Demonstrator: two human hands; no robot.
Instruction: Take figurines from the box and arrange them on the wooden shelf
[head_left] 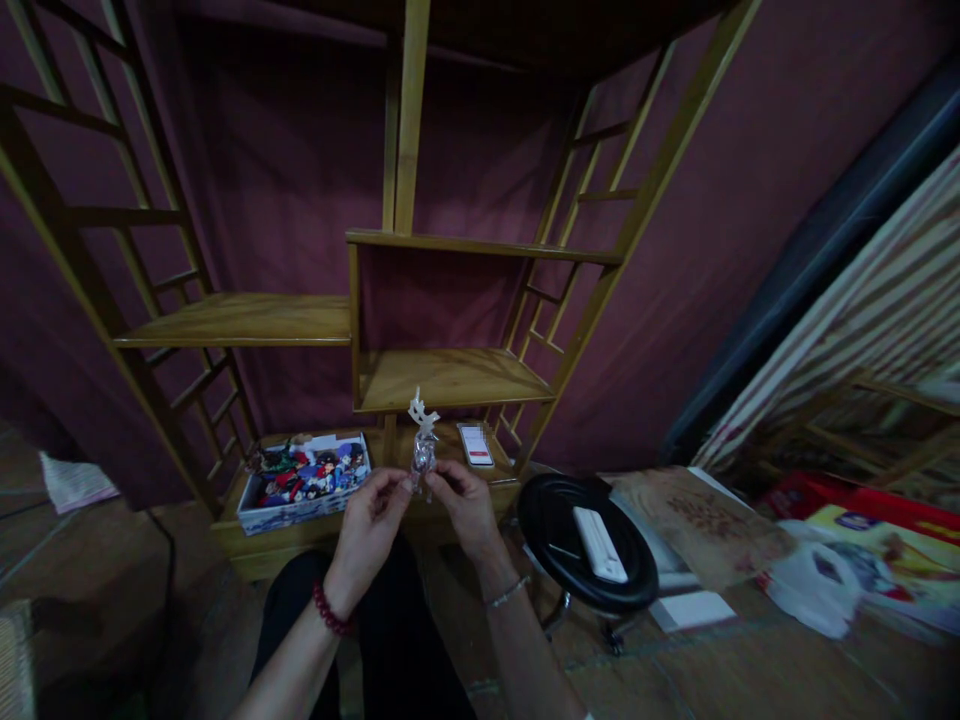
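Both hands [370, 512] [466, 505] pinch a small shiny figure [424, 450] near its lower end, near a box [285, 517] of colourful figurines [304, 478].

The figurine [424, 452] gleams, plastic or metal unclear; the shelf unit [255, 318] is smooth wood with a soft sheen, the stool seat [551, 510] slick and glossy, the bag [817, 590] crinkled thin plastic

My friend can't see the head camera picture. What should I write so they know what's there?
A left hand and a right hand hold a small, shiny, pale object before a wooden shelf unit. Low on it are a box of colorful little things and a phone; a black stool stands to the right.
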